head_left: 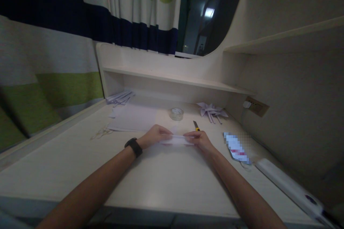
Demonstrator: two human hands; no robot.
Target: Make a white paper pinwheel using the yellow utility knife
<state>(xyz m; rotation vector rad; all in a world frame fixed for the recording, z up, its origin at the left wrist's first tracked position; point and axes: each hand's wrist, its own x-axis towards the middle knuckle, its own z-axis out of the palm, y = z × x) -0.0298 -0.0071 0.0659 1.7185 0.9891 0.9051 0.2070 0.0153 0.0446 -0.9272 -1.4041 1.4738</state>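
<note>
- Behind the roll of clear tape [176, 114], a low shelf [174, 78] runs along the back of the pale desk [166, 175]; a striped curtain [129, 7] and a dark window [206, 18] rise beyond.
- Far left of the tape, by the shelf's left end, lies a bundle of narrow paper pieces [120, 97]; right of the tape, a heap of paper pinwheels [211, 112].
- Just left of the tape are flat paper sheets [134, 116], with a loose tangle of cord [101, 132] beyond them.
- Right of the tape and nearer the person lie a yellow-and-black cutter [196, 126] and, farther right, a phone [237, 147].
- In front of the tape is a folded paper strip [176, 140], held level. The left hand [156, 136], a black watch [133, 147] on its wrist, pinches the left end; the right hand [201, 141] pinches the right. Both forearms angle inward.
</note>
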